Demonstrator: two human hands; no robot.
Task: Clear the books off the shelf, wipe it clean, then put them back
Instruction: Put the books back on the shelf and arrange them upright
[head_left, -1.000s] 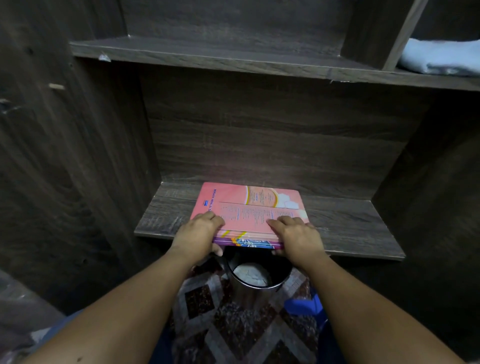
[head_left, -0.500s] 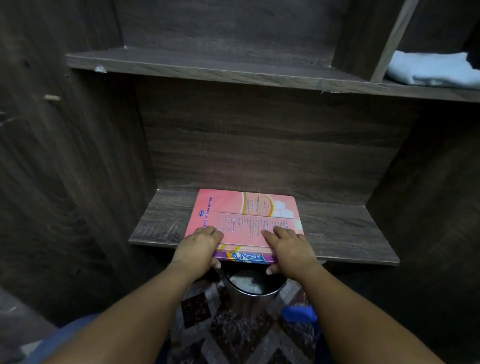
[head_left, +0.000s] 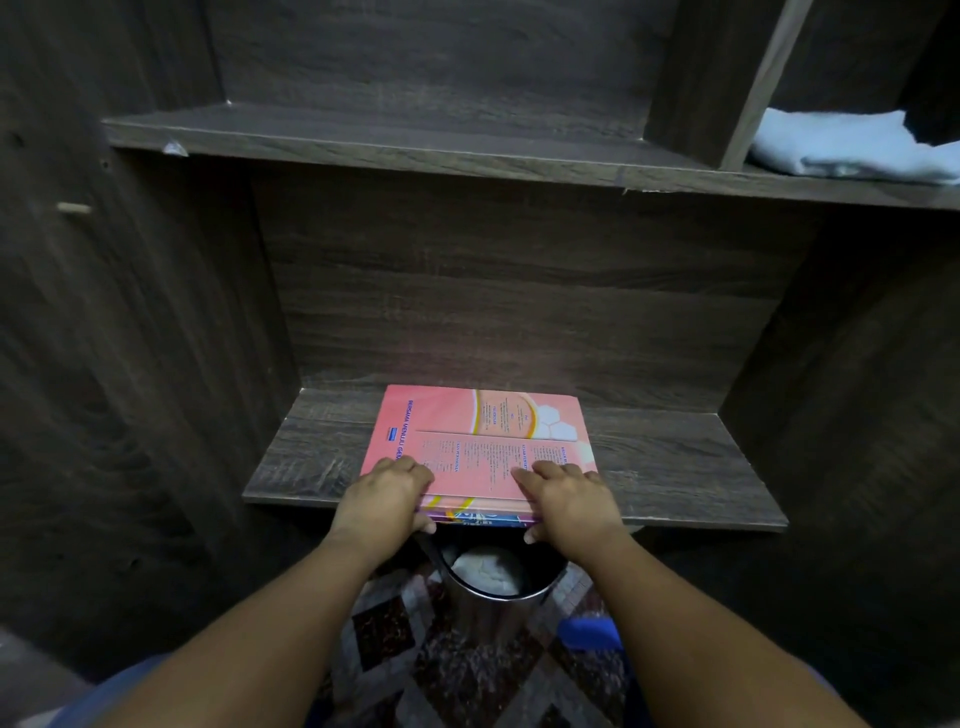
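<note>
A stack of books (head_left: 483, 431) with a pink cover on top lies flat on the lower shelf (head_left: 675, 467) of a dark wooden unit. Its near edge sticks slightly past the shelf's front. My left hand (head_left: 384, 493) grips the stack's near left corner, fingers on the cover and thumb under the edge. My right hand (head_left: 569, 499) holds the near right corner the same way. A purple and blue book shows beneath the pink one.
An upper shelf (head_left: 415, 150) runs across above, with a folded light blue cloth (head_left: 852, 145) in the compartment at the right. Below the lower shelf stands a metal bin (head_left: 493, 587) on a patterned floor. Wooden side walls close in left and right.
Both hands stay on the stack's near corners, and the books keep nearly the same place on the shelf. The view has shifted slightly.
</note>
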